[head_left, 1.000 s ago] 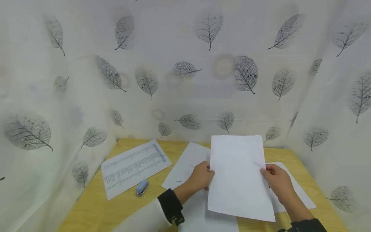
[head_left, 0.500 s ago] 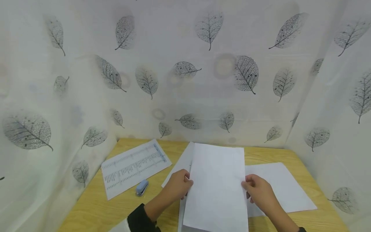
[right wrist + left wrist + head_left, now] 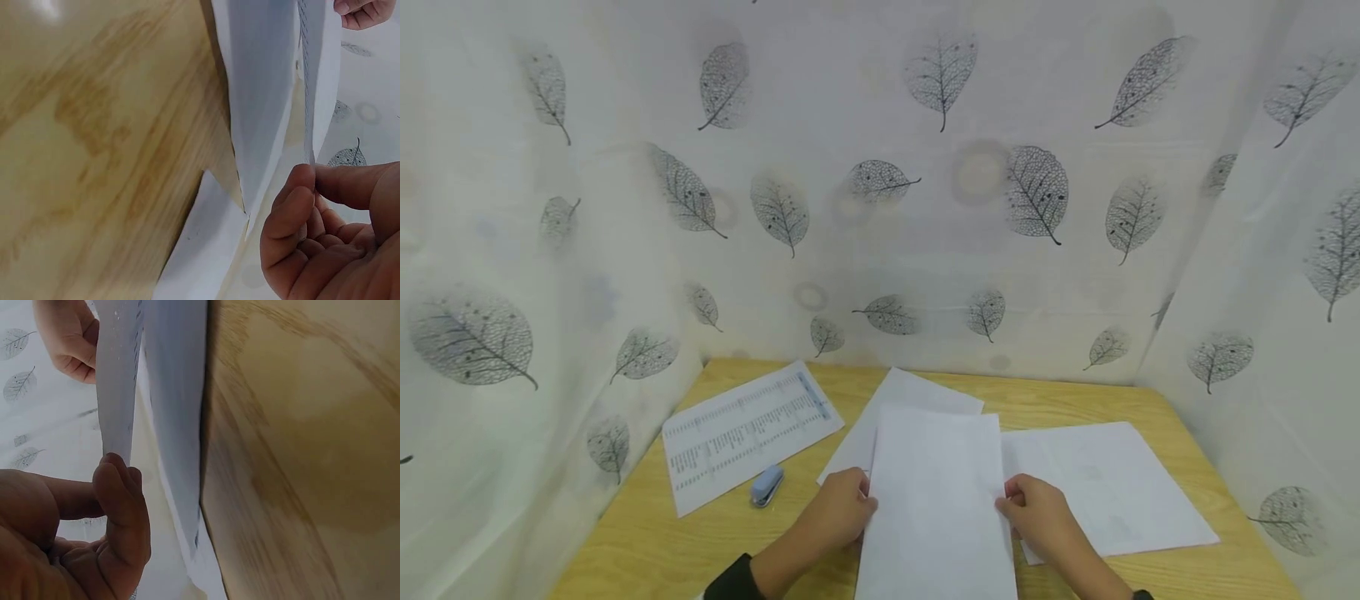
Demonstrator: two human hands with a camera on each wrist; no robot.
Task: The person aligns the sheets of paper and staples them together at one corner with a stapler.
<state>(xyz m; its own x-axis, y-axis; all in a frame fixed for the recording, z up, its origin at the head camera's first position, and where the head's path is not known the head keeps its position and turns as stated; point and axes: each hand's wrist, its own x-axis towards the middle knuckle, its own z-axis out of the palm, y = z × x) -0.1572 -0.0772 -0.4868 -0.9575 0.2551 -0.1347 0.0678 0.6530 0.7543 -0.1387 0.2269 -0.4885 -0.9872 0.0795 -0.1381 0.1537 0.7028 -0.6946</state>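
Nothing legible tbh. Printed sheet (image 3: 752,440) by the table's (image 3: 647,542) far L corner has rows of tiny print (image 3: 743,432), way too small to read. Held paper (image 3: 936,508) has print on its underside too, visible in both wrist cams, but the angle's too steep for any letters or nos.

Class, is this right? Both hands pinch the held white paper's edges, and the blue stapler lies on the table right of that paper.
Wrong side: the head view shows the blue stapler lying on the table left of the held white paper.
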